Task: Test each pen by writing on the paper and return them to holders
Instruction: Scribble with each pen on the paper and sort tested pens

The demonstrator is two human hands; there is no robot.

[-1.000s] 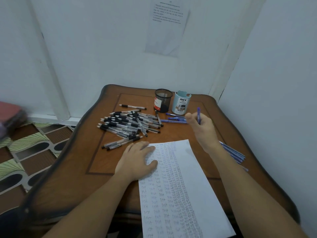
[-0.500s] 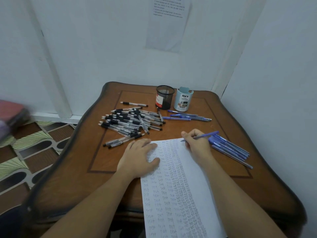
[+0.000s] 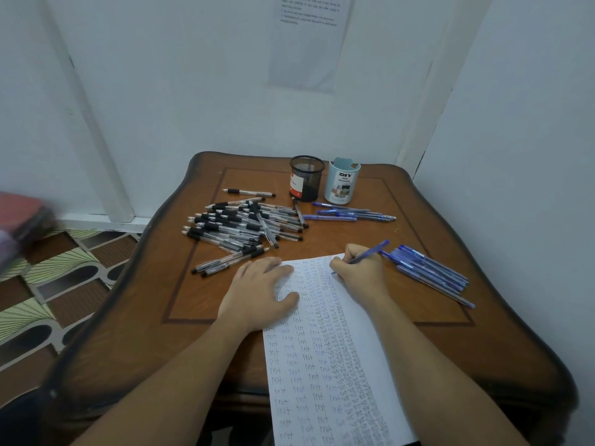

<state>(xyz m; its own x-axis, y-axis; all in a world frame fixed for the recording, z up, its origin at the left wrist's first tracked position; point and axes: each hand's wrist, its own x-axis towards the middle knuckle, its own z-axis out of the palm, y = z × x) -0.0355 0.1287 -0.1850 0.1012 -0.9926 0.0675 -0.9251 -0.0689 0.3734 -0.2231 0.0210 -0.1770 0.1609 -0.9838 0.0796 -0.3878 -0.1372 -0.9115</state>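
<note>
A white paper [image 3: 335, 365] covered in rows of small handwriting lies on the wooden table [image 3: 145, 317]. My right hand [image 3: 360, 272] grips a blue pen [image 3: 370, 251] with its tip on the paper's top right corner. Fingers spread, my left hand [image 3: 264, 292] presses flat on the paper's top left. Several black-grip pens [image 3: 244, 228] lie heaped at the left. One group of blue pens [image 3: 431, 272] lies right of my right hand, another group of blue pens [image 3: 347, 215] in front of the holders. A black mesh holder [image 3: 306, 181] and a light blue holder [image 3: 343, 185] stand at the back.
White walls close in behind the table and on its right. A printed sheet [image 3: 309, 40] hangs on the back wall. Patterned floor tiles [image 3: 48, 284] show at the left, with a blurred reddish object [image 3: 19, 220] at the left edge.
My right hand has come down from near the holders with the blue pen and set its tip on the paper's top corner. My left hand has stayed on the paper.
</note>
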